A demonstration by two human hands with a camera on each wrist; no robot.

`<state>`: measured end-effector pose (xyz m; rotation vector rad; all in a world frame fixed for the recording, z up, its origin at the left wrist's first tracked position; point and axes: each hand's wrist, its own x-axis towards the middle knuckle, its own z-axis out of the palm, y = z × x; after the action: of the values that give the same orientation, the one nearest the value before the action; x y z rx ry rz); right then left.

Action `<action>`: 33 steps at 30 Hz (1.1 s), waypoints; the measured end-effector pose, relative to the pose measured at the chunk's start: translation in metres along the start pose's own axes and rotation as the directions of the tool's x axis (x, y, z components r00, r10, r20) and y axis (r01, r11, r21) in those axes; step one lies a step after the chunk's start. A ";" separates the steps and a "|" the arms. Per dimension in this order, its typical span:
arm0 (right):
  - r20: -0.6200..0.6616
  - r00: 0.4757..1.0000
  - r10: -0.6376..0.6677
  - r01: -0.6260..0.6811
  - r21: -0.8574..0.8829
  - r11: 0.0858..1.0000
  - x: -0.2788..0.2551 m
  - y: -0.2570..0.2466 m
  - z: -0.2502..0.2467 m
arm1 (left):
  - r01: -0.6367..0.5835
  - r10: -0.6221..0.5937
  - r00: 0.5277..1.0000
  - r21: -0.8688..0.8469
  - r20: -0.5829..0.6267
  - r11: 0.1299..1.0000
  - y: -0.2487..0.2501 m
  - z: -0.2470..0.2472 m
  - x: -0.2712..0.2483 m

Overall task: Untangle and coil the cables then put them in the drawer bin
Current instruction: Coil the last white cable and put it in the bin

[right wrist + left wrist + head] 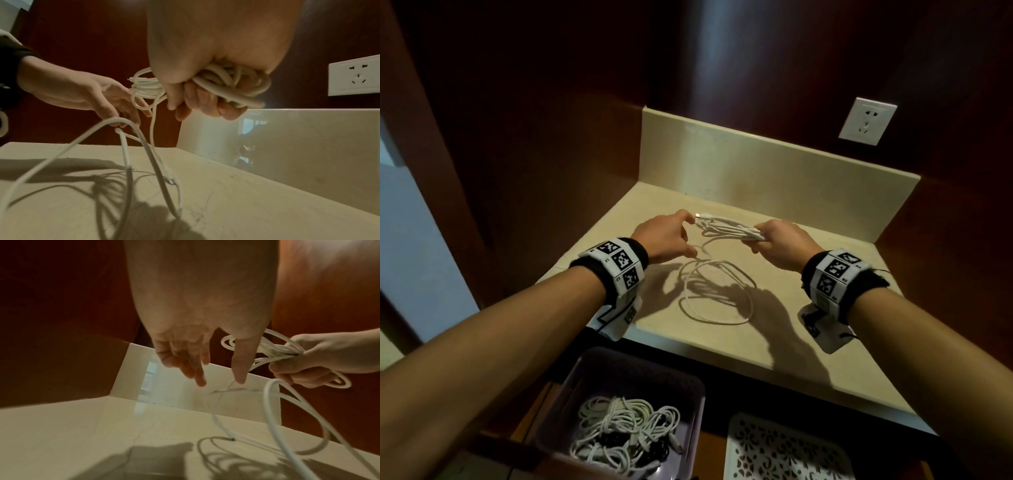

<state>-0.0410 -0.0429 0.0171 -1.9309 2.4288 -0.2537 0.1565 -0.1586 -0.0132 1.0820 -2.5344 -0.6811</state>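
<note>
My right hand (760,244) grips a bundle of coiled white cable (729,230) above the beige countertop (791,353). The right wrist view shows the fingers wrapped round the cable loops (224,84). The uncoiled length of the same cable (717,298) hangs down and lies in loose loops on the counter. My left hand (691,236) is just left of the bundle, fingers straight and spread, fingertips close to the connector end (698,216). In the left wrist view the left hand (221,381) holds nothing, and the coil (273,350) sits behind its thumb.
A purple bin (690,385) in the open drawer below the counter's front edge holds several tangled white and dark cables (619,435). A white lattice basket (784,448) sits to its right. A wall socket (866,121) is at the back right, above the beige backsplash (756,164).
</note>
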 end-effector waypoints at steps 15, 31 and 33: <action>-0.039 0.994 0.106 -0.092 0.263 0.960 -0.006 -0.007 -0.014 | 0.001 0.003 0.999 -0.079 0.054 0.997 0.019 0.027 0.013; -0.164 0.922 0.352 -0.324 0.174 0.930 -0.008 0.054 -0.048 | 0.179 -0.205 0.970 0.182 0.131 0.967 -0.020 0.023 0.014; -0.153 0.930 0.334 -0.313 0.148 0.938 -0.007 0.051 -0.044 | 0.158 -0.178 0.977 0.165 0.119 0.974 -0.011 0.018 0.017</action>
<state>-0.0939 -0.0200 0.0528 -1.4841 2.7197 -0.5660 0.1433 -0.1726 -0.0332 1.3600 -2.6671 -0.6257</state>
